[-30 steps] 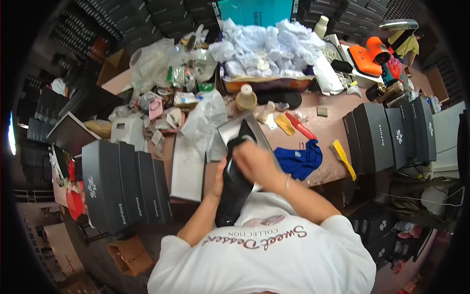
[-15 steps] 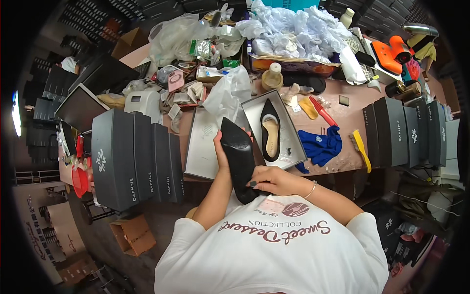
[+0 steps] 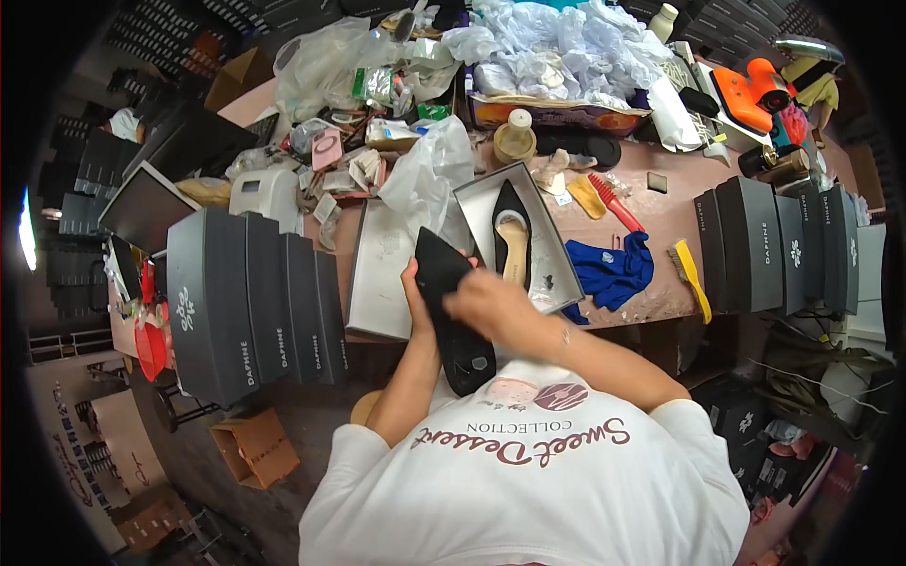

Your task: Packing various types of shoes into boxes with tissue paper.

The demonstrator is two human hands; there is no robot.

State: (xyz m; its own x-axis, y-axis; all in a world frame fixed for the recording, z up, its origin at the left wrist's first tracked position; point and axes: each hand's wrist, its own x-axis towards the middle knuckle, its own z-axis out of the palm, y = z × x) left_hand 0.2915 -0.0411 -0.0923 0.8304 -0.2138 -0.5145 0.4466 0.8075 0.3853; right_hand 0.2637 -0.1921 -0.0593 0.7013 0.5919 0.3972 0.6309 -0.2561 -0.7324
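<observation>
I hold a black pointed shoe (image 3: 455, 325) above my lap, its toe pointing away toward the table. My left hand (image 3: 415, 294) grips its left side from beneath. My right hand (image 3: 486, 307) lies over the middle of the shoe with fingers curled on it. Just beyond, an open grey shoe box (image 3: 559, 275) holds the matching black shoe (image 3: 512, 236) with a beige insole. The box's lid (image 3: 379, 274) lies to the left of it.
Rows of dark shoe boxes stand at the left (image 3: 245, 311) and right (image 3: 774, 245). On the table lie a blue cloth (image 3: 613, 269), a red brush (image 3: 618, 203), a yellow brush (image 3: 692, 274), a bottle (image 3: 515, 141) and a heap of white tissue paper (image 3: 566, 47). A small cardboard box (image 3: 255, 443) sits on the floor.
My right hand has slid up along the shoe from its heel end to its middle. The view has tilted and shows more of the table.
</observation>
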